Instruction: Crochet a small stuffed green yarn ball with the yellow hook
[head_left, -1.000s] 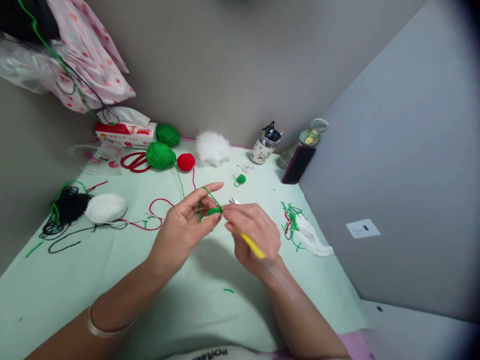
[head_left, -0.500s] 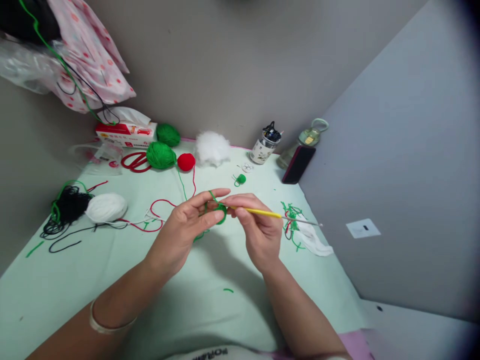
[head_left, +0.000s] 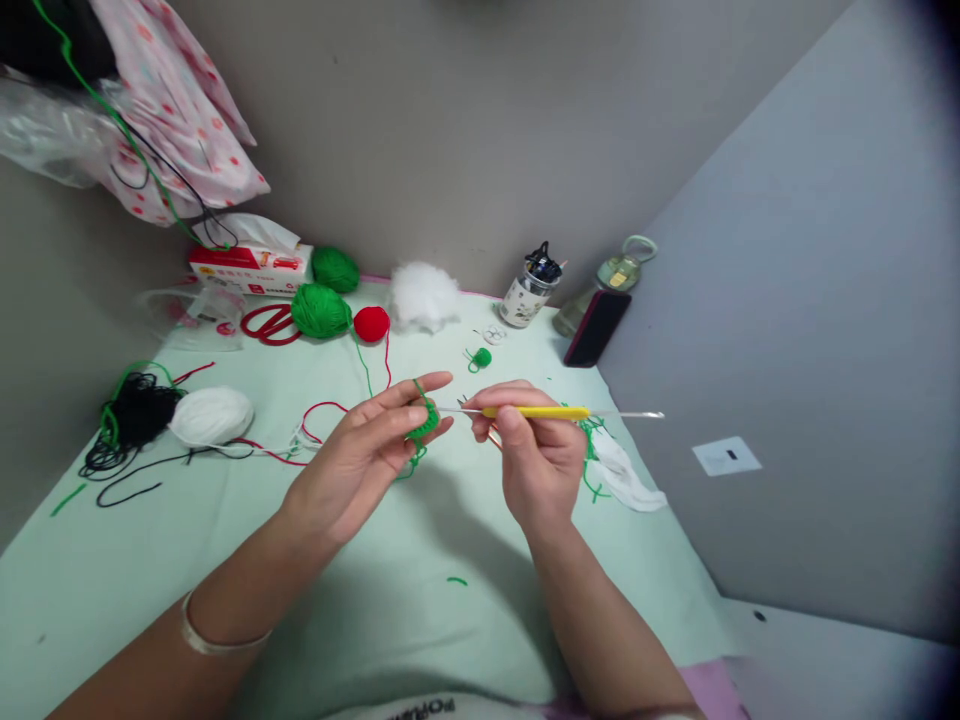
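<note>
Green crochet [head_left: 424, 424] is pinched between the fingers of the left hand [head_left: 367, 445]; a yellow-handled hook [head_left: 559, 412] is clamped in those of the right hand [head_left: 538, 470].

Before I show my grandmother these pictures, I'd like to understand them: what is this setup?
There is no machine, just one person's bare hands. Every picture comes from one camera worn on the head, looking forward and down. The left hand holds a small green crocheted yarn piece; the right hand holds a slim metal hook with a yellow handle, one end pointing at that piece. On the pale green cloth lie a white yarn ball, a small red yarn ball and a fluffy white clump.
</note>
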